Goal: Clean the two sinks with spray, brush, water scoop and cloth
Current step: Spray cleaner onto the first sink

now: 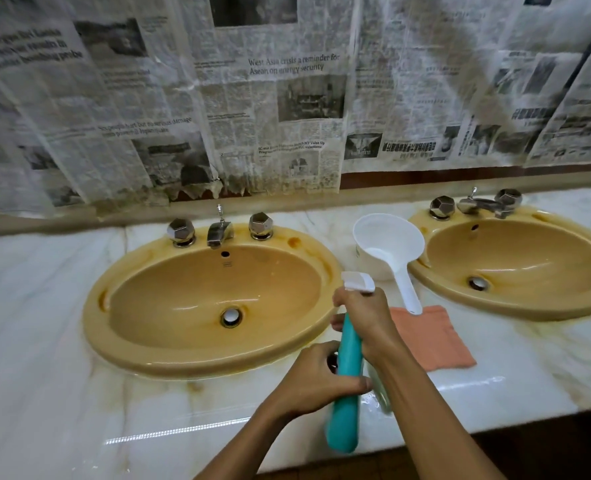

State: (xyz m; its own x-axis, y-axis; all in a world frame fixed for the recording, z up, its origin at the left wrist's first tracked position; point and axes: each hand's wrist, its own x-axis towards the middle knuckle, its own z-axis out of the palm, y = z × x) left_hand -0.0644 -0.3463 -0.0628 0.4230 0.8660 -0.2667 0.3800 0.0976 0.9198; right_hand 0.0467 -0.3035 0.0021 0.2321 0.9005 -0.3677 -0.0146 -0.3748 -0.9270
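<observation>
Teal brush (346,386) gripped in the left hand (316,381) and spray (358,282) in the right hand (363,315) beside the left sink (114,341), while scoop (387,247) and cloth (432,337) lie unused on the counter (62,393), so cleaning looks barely begun.

R hand (365,311) grips a spray bottle w/ white head (358,283), nozzle pointing toward the left sink (214,299), which lies just ahead-left of both hands. L hand (316,379) wraps the teal handle (346,386) of what may be the brush, held near-upright just under the R hand; its bristle end isn't visible. White scoop (387,251) sits just beyond the R hand, its handle reaching over an orange cloth (432,337) lying flat right of the R wrist. Right sink (515,265) is farther right. Both sinks tan, rims stained. Marble counter (44,341) under everything; newspaper (148,98) covers the wall behind the taps (219,232).
</observation>
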